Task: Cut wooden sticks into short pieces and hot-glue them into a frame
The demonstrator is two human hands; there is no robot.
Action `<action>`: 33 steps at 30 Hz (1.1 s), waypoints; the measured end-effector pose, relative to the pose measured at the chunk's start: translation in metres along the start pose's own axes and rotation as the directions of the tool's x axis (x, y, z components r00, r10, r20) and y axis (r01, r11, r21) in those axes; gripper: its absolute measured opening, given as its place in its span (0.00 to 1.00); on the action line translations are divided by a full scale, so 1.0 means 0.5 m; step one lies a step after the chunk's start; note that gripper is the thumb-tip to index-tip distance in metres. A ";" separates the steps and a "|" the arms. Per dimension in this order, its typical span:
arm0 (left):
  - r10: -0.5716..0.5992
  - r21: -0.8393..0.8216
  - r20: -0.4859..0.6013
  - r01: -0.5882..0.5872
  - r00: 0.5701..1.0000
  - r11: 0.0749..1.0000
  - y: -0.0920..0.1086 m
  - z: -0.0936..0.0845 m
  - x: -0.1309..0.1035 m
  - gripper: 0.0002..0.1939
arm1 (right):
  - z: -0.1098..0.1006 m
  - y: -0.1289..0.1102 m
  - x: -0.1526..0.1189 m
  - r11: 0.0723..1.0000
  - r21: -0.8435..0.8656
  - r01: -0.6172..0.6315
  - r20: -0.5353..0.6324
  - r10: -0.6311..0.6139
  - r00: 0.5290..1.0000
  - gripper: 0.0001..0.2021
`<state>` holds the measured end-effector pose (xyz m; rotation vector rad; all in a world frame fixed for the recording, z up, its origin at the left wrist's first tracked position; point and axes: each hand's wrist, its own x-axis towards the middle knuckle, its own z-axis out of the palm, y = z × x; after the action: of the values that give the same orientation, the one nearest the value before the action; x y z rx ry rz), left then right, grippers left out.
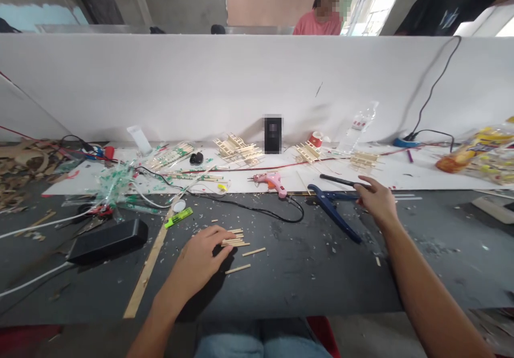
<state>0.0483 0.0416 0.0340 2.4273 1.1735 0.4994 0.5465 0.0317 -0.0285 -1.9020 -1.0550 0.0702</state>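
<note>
Now, short sticks (pixel 240 241): bunched left of centre; two loose sticks (pixel 254 251) lie just beside, on the near side.
Left hand (pixel 204 250): half-curled, touching the bunch; whether it grips, I cannot tell.
Right hand (pixel 377 202): fingers closed on a dark rod (pixel 339 180), by the blue tool (pixel 336 218).
Stick work: likely gathering cut pieces; next calls for steadying them, freeing the right hand.

Lower middle, your left hand (pixel 206 252) hides some short sticks' (pixel 240 244) ends; yellow bag's (pixel 482 143) chopped off far right.
</note>
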 end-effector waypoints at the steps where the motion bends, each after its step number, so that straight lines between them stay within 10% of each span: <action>1: 0.031 0.037 0.037 -0.033 0.999 0.999 -0.001 0.003 0.010 0.12 | -0.005 -0.004 0.001 0.999 -0.038 0.003 -0.022 -0.004 1.000 0.14; 8: 0.091 0.092 0.243 -0.116 0.966 0.989 -0.013 0.014 0.066 0.11 | 0.007 -0.153 -0.113 0.933 -0.071 0.354 0.061 -0.350 0.935 0.15; 13: 0.030 0.101 0.321 -0.066 0.946 0.993 -0.012 0.017 0.093 0.16 | 0.081 -0.318 -0.279 0.649 0.238 0.723 0.584 -0.690 0.427 0.07; 18: -0.041 0.162 0.341 -0.015 0.939 0.987 -0.008 0.019 0.108 0.07 | 0.135 -0.354 -0.319 0.539 0.291 0.790 0.698 -0.685 0.210 0.06; 33: 0.033 0.297 0.138 -0.073 0.990 0.952 -0.052 0.141 0.030 0.19 | 0.154 -0.308 -0.300 0.550 0.333 0.766 0.777 -0.621 0.108 0.08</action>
<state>0.0735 0.0548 -0.0374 2.7079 1.2045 0.1790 0.3197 0.0123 -0.0106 -1.1693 -2.6812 0.4142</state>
